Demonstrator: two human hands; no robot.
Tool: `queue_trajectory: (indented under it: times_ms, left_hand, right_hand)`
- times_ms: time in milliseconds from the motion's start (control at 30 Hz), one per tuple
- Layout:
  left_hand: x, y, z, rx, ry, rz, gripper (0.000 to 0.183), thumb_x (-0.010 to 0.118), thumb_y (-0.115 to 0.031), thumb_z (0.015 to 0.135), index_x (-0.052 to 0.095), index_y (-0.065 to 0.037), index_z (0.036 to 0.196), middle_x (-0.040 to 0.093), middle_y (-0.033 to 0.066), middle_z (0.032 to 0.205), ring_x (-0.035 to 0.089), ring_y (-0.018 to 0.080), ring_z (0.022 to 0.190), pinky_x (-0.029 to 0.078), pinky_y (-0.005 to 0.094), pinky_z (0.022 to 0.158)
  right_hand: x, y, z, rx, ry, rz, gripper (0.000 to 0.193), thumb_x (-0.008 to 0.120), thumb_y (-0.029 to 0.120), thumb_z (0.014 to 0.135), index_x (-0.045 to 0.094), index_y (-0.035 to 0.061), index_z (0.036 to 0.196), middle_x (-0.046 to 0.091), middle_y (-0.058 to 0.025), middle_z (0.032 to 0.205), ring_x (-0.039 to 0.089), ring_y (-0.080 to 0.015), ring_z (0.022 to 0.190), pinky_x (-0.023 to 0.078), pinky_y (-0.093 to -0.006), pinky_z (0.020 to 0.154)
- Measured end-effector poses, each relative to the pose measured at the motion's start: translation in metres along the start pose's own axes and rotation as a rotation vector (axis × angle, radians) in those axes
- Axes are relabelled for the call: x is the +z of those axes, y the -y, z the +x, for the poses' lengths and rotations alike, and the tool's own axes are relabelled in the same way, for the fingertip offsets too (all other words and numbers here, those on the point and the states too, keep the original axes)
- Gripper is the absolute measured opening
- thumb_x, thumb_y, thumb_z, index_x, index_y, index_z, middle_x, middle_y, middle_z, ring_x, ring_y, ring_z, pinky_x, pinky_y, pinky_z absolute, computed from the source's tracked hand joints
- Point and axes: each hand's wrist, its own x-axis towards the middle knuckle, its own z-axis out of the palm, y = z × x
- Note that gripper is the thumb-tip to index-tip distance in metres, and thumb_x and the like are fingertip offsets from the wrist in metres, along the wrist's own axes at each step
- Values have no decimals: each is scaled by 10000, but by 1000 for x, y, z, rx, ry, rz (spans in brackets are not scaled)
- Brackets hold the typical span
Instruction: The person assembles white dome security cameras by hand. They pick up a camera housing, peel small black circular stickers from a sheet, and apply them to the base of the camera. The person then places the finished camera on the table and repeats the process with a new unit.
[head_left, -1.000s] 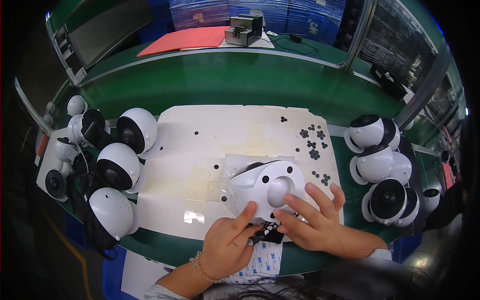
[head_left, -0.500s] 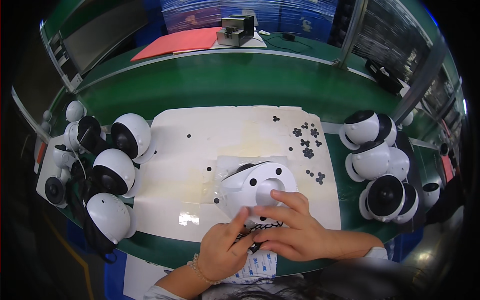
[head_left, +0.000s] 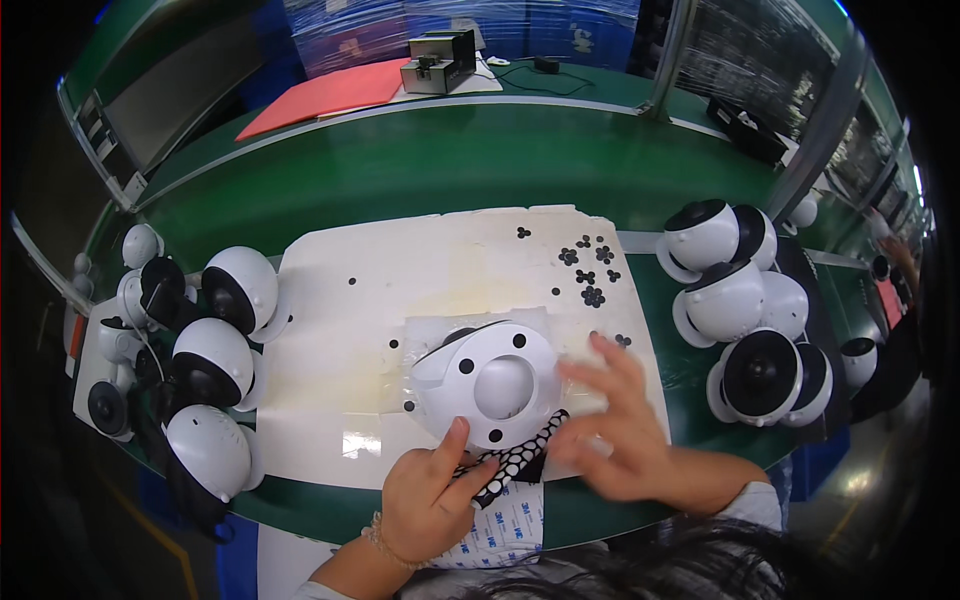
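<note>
A white dome-shaped camera (head_left: 440, 380) lies with its round base (head_left: 540, 375) facing up on a clear plastic wrap (head_left: 412, 325). Several black round pads dot the base around its central hollow. My left hand (head_left: 430, 495) grips a black strip of round pads (head_left: 515, 458), punched with white circles, below the base. Its index finger reaches up to the base's lower edge. To the right of the base, my right hand (head_left: 620, 430) is raised with fingers spread, somewhat blurred, and I see nothing held in it. White backing paper with blue print (head_left: 500, 525) lies under the strip.
White-and-black cameras (head_left: 213, 360) stand in a group at the left with dark cables (head_left: 195, 485); more cameras (head_left: 760, 375) stand at the right. Loose black pads (head_left: 593, 297) are scattered over the pale sheet (head_left: 330, 300). A metal box (head_left: 437, 70) and red sheet (head_left: 330, 95) lie beyond the green ledge.
My right hand has lifted away from the base and strip, moving right with its fingers spreading. More of the strip now shows. The whole view has shifted slightly.
</note>
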Motion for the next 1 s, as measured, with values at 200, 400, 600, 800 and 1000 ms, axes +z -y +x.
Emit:
queue_trajectory:
  times_ms: [200, 400, 600, 800, 1000]
  left_hand:
    - [-1, -2, 2, -19, 4, -28, 385, 573, 77, 514, 657, -42, 870, 435, 218, 1274, 585, 175, 664, 426, 279, 543]
    - [-1, 0, 2, -14, -13, -28, 392, 564, 69, 506, 659, -38, 871, 454, 214, 1261, 587, 160, 651, 424, 275, 552]
    - [-4, -3, 5, -54, 6, -36, 381, 559, 68, 502, 661, -27, 857, 468, 201, 1253, 583, 154, 629, 420, 267, 558]
    - [-4, -3, 6, -57, 3, -23, 390, 544, 63, 494, 655, 1, 862, 466, 198, 1257, 575, 170, 638, 419, 274, 561]
    - [-2, -2, 6, -60, 1, -52, 398, 541, 63, 490, 657, 2, 865, 463, 198, 1259, 571, 185, 657, 423, 283, 568]
  right_hand:
    - [3, -16, -1, 216, 17, 101, 78, 588, 140, 813, 593, 82, 866, 352, -182, 1340, 181, -389, 1295, 155, -470, 1020]
    - [9, -19, 3, 211, 18, 142, 88, 579, 156, 824, 602, 84, 869, 366, -173, 1330, 205, -382, 1281, 165, -461, 1018]
    - [11, -19, 1, 208, 9, 127, 91, 585, 161, 817, 609, 87, 865, 387, -171, 1312, 228, -381, 1266, 174, -459, 1017]
    - [11, -33, -9, -104, -32, -227, 164, 631, 170, 774, 625, 124, 931, 452, -131, 1248, 321, -331, 1207, 247, -442, 954]
    - [16, -32, -13, 273, -137, 330, 333, 659, 167, 758, 565, 84, 1066, 521, -85, 1135, 471, -208, 1035, 335, -342, 867]
